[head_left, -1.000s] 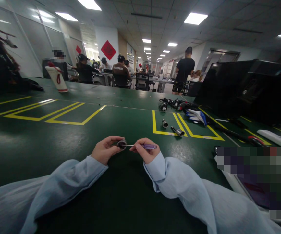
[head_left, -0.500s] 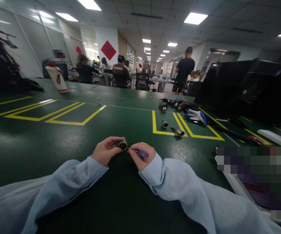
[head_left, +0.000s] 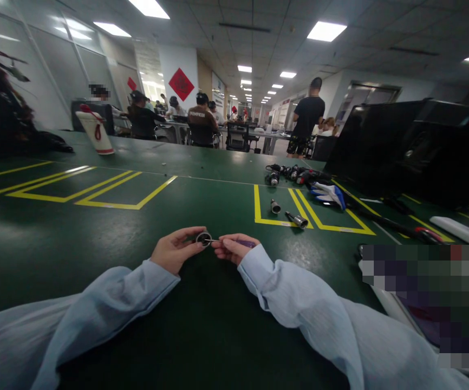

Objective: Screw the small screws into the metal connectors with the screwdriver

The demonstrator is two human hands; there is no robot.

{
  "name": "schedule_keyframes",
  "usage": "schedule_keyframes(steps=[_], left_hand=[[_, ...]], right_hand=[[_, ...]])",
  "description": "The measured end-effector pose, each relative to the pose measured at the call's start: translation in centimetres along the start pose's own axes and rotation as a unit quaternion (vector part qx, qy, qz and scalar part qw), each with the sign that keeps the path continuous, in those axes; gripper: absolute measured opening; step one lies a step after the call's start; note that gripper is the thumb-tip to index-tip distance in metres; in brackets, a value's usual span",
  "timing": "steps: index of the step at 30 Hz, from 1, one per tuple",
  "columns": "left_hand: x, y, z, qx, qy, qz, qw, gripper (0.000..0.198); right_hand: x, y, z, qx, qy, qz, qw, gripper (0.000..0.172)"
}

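My left hand [head_left: 173, 249] pinches a small round metal part [head_left: 203, 239] just above the green table [head_left: 96, 238]. My right hand [head_left: 231, 248] grips a small screwdriver with a purple handle [head_left: 243, 244]; its thin shaft points left and its tip meets the round part. Both hands are closed and rest close together at the table's near middle. Pale blue sleeves cover both forearms.
Two small metal cylinders [head_left: 275, 206] [head_left: 298, 219] lie in a yellow-taped box at right. Behind them sit a cluster of dark parts [head_left: 289, 174] and a blue-white glove [head_left: 327, 193]. Black cases [head_left: 401, 146] stand far right, a white bag [head_left: 94, 131] far left. People work at tables beyond.
My right hand has rolled over so the purple handle is mostly hidden under the fingers, and the screwdriver lies level again. The left hand and the round part have barely moved.
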State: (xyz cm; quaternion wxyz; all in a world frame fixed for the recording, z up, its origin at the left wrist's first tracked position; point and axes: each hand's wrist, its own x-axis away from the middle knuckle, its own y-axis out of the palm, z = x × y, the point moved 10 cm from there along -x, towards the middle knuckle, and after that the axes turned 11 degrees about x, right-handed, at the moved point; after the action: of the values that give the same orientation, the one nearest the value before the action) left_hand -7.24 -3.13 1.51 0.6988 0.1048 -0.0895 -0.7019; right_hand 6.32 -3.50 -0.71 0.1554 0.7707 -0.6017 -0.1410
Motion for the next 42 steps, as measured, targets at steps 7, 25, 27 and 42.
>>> schedule_keyframes(steps=[7,25,27,42], left_hand=[[0.2,0.1,-0.3,0.053,-0.017,0.014,0.998,0.041],[1.1,1.5,2.3,-0.086,0.029,0.010,0.996,0.026],[1.2,1.8,2.5,-0.111,0.037,-0.004,0.993,0.029],[1.1,2.1,2.6,-0.173,0.123,-0.045,0.976,0.030]], right_hand=[[0.6,-0.1,-1.0,0.038,-0.050,0.031,0.998,0.026],[7.3,6.5,-7.4,0.564,-0.468,0.032,0.680,0.016],[7.6,6.6,-7.6,0.565,-0.485,0.044,0.666,0.015],[8.8,8.2,-7.2,0.631,-0.511,0.016,0.584,0.014]])
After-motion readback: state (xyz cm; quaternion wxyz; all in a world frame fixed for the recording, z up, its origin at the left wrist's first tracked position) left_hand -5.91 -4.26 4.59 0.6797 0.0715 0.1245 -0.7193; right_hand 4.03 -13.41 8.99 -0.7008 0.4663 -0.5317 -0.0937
